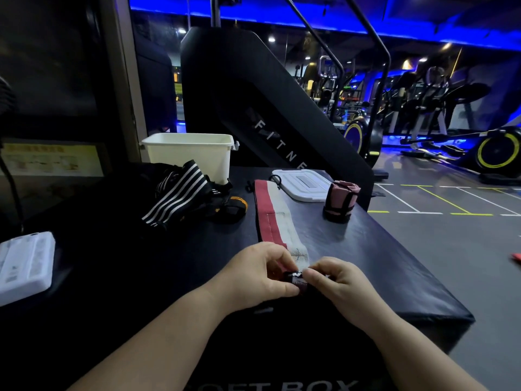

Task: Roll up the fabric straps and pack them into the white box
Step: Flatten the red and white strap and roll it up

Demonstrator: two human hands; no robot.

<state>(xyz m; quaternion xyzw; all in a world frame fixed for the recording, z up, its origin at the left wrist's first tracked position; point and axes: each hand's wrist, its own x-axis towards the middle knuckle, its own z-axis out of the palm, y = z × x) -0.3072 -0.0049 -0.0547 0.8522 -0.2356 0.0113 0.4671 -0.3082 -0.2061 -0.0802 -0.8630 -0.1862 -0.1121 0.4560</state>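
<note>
Red-and-white strap (277, 221) end pinched by left hand (262, 273), right hand (334, 280), "FITNE" on machine (279, 145)

Two bare forearms, left hand (259, 273), right hand (335, 283); unsleeved, ungloved

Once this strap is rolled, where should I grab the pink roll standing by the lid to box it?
Take the upright pink fabric roll with black bands around its middle, coming from its open right side. It stands on end, so its curved sides are exposed; the flat white plastic lid crowds its left.
</note>
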